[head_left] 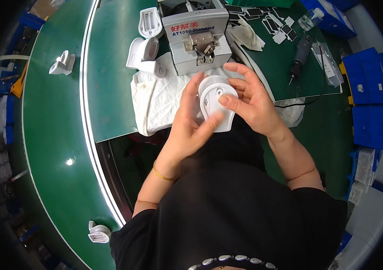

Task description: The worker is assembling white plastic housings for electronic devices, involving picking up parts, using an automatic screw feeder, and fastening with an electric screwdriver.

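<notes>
I hold a white plastic housing [210,101], rounded at one end and with a small screw hole, between both hands in front of my body. My left hand [187,130] grips its left side, thumb on the lower part of the flat face. From the right, my right hand [257,108] presses its thumb on the face near the hole; its index finger is raised and its other fingers are partly hidden behind the housing. Just beyond stands a grey screw feeder [180,54], with a white cloth [155,110] spread before it.
Left of the feeder are more white housings [143,53]. An electric screwdriver [300,56] with a cable lies right, near small black-and-white pieces [272,23] and a clear bottle [307,22]. Blue bins [371,126] line the right. A green conveyor [56,144] at left carries white parts [63,65].
</notes>
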The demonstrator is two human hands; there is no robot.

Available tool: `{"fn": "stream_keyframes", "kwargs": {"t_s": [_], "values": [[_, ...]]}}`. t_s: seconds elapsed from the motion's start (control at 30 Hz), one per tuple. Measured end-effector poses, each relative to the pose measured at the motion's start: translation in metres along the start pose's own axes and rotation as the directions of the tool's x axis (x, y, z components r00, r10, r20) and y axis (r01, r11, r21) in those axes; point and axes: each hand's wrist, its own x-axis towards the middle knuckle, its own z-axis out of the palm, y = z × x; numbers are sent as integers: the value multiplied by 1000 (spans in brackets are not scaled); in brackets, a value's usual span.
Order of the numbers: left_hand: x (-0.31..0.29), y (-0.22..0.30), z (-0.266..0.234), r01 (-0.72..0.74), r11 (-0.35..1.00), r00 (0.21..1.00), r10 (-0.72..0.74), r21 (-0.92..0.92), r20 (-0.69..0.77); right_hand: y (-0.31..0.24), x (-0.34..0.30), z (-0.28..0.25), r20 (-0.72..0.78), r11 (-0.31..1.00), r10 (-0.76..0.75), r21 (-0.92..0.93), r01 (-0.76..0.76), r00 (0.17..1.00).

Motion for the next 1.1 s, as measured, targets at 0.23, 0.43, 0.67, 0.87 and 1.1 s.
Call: {"fn": "stream_keyframes", "kwargs": {"t_s": [0.23,0.43,0.67,0.87,1.1], "values": [[2,-24,-8,-117,885,993,99,450,64,-1,52,-129,-533,644,-245,-714,-276,810],[0,-21,-6,-116,820,985,169,561,-44,41,62,-305,-838,571,-164,-511,-643,521],[-6,-44,-10,-66,841,975,169,537,-145,-20,62,-196,-435,835,-142,429,344,889],[-2,-47,-4,-216,686,968,242,695,62,-80,95,-71,-68,778,-598,191,599,799],[-8,-48,-16,-264,680,956,278,684,92,-75,118,-12,66,776,-585,-243,582,808]]}}
